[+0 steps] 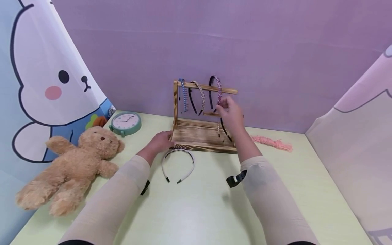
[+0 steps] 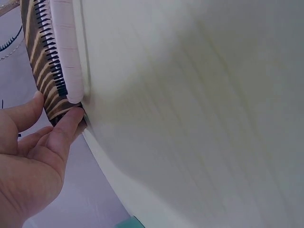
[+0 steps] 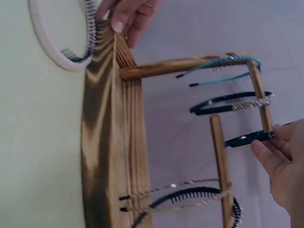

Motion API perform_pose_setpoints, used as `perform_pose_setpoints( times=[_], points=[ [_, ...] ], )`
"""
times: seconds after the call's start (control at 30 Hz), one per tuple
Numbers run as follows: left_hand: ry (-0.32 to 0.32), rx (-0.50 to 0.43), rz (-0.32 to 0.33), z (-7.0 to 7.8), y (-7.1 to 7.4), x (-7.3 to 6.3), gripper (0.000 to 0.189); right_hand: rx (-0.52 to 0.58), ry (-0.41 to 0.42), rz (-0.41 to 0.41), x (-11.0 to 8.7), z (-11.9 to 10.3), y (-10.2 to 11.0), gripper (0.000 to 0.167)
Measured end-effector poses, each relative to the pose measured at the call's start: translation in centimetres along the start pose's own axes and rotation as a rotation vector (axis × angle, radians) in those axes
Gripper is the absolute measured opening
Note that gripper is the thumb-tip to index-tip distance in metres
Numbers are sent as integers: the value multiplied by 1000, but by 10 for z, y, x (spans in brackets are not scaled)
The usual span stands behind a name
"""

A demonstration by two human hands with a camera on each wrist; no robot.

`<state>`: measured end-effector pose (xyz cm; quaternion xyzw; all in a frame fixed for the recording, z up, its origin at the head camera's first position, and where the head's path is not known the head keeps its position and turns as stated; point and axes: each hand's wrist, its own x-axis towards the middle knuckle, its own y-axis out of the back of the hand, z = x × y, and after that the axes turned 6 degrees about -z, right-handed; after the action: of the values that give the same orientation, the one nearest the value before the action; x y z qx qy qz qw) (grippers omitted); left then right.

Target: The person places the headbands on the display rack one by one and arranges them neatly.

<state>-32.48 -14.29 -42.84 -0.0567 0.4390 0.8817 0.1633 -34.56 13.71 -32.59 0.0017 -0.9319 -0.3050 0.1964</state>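
My right hand [image 1: 231, 114] pinches one arm of a purple glittery headband [image 1: 219, 89], which hangs over the upper bar of a wooden rack [image 1: 199, 134]. In the right wrist view, thumb and fingertips meet at its glittery part, close to the bar's free end. My left hand [image 1: 160, 141] holds the left front corner of the rack's base, thumb on one side and fingers on the other in the left wrist view. A blue headband [image 1: 185, 97] and a gold glittery headband [image 1: 202, 95] hang farther left on the upper bar.
A white toothed headband [image 1: 179, 150] lies on the table before the rack. More headbands hang on the lower bar [image 3: 218, 156]. A teddy bear [image 1: 78, 166] and a green clock [image 1: 125, 123] are at left, a pink yarn bundle [image 1: 272, 142] at right. A purple backdrop [image 1: 275, 68] stands behind.
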Motion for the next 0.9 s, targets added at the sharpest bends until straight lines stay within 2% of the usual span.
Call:
perform_pose_setpoints(
  times=[0.2, 0.33, 0.57, 0.7, 0.9],
  points=[
    [10, -16, -5, 1, -1, -2, 65, 57, -1, -32, -6, 2, -17, 20],
    [9, -8, 2, 1, 0, -1, 65, 51, -6, -65, -10, 3, -25, 21],
    [20, -20, -6, 1, -1, -1, 64, 9, -42, -87, -12, 9, -35, 18],
    [21, -17, -8, 1, 0, 0, 64, -29, -40, -87, -8, 9, -36, 19],
    [11, -13, -6, 0, -1, 1, 64, -75, -91, -122, -2, 7, -35, 19]
  ],
)
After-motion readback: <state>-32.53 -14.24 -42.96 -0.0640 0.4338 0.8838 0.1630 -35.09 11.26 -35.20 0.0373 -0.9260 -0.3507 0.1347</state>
